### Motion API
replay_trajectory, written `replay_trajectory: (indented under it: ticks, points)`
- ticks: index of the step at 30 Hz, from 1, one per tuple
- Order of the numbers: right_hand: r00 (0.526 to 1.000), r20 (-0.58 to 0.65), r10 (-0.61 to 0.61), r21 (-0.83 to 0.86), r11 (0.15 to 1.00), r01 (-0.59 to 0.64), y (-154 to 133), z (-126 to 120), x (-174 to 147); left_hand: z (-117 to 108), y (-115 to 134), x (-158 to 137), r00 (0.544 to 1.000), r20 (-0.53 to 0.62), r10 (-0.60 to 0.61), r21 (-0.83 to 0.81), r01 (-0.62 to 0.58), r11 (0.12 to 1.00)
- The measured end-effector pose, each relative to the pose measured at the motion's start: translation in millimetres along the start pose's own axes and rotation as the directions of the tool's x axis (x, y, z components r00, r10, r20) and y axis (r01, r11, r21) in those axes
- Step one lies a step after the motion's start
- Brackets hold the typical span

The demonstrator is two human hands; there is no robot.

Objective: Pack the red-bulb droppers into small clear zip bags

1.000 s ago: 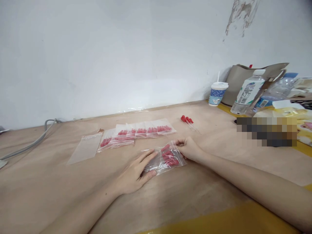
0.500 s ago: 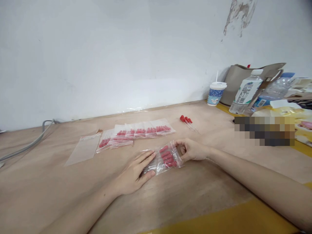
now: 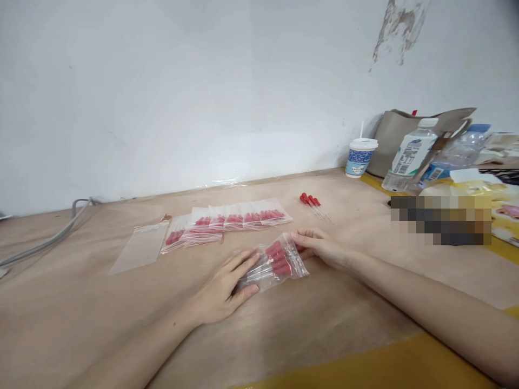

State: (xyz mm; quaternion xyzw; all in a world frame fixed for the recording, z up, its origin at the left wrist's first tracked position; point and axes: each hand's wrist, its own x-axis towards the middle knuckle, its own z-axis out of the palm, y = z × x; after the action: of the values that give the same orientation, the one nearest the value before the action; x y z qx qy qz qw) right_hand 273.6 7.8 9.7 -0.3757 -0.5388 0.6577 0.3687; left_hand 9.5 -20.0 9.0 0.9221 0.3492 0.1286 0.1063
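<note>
One clear bag [image 3: 272,265] of red-capped droppers [image 3: 278,258] lies flat on the table [image 3: 324,319] between your hands. Its long axis runs from near left to far right, and the red caps sit at the far-right end with the thin stems pointing back toward your left hand [image 3: 222,289]. That hand lies palm down with the fingers stretched out nearly flat and slightly spread, and their tips press on the bag's left end. Your right hand [image 3: 322,247] comes in from the right, forearm low over the table, fingers extended and loosely together. The fingertips touch the bag's right edge, by the sealed strip, and hold nothing. Beyond the bag, a row of filled bags [image 3: 235,220] lies overlapping, with an empty bag [image 3: 141,247] at its left end. Three loose droppers [image 3: 314,204] lie farther right. A cup [image 3: 360,157], a bottle [image 3: 409,154] and a grey tote [image 3: 399,135] stand by the wall.
</note>
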Motion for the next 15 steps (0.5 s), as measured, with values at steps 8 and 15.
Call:
replay_trajectory:
  ticks: [8,15]
  points:
    - [0.974,-0.186,-0.126,0.020,0.991,0.132,-5.3,-4.4,2.0,-2.6,-7.3,-1.4,0.968,-0.250,-0.036,0.119,0.068,0.991]
    - [0.780,-0.590,-0.210,0.184,0.905,0.383,-44.0,-36.9,21.2,-38.2,-87.2,-17.4,0.650,-0.686,-0.326,0.187,0.591,0.785]
